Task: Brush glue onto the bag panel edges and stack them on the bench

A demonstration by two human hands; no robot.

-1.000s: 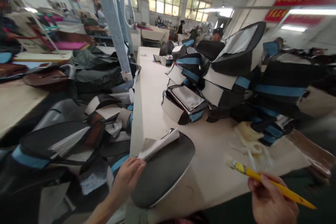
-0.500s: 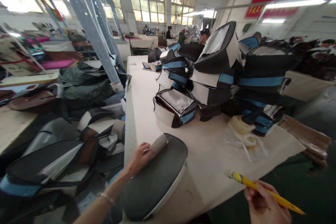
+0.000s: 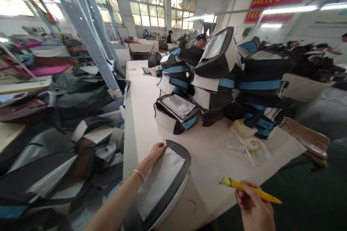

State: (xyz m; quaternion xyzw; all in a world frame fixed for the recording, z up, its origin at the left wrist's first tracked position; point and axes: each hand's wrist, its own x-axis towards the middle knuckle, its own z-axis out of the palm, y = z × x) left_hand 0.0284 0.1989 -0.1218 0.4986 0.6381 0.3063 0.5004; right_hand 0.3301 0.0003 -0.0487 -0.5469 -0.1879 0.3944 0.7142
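Near the table's front left lies a dark grey, rounded bag piece [image 3: 177,182] with a pale rim along its side. A white fabric panel [image 3: 159,177] is spread over its top, its far edge gathered. My left hand [image 3: 157,151] pinches that panel's far left corner, close to the bag piece's far end. In my right hand [image 3: 256,205] is a yellow-handled brush [image 3: 233,183], gripped like a pen. Its bristle end points left, above the table's right front part, and looks blurred.
Stacked bag pieces [image 3: 214,95] in black, white and blue stand at mid-table. A yellowish, glue-stained container [image 3: 242,130] with plastic sits to their front right. More bag pieces [image 3: 46,162] pile up left of the table, near a slanted metal post [image 3: 86,39]. Several people are farther back.
The white fabric panel, folded up under my left hand earlier, now lies spread over the bag piece. My left hand moved to its far corner. The brush shifted left as the view turned slightly.
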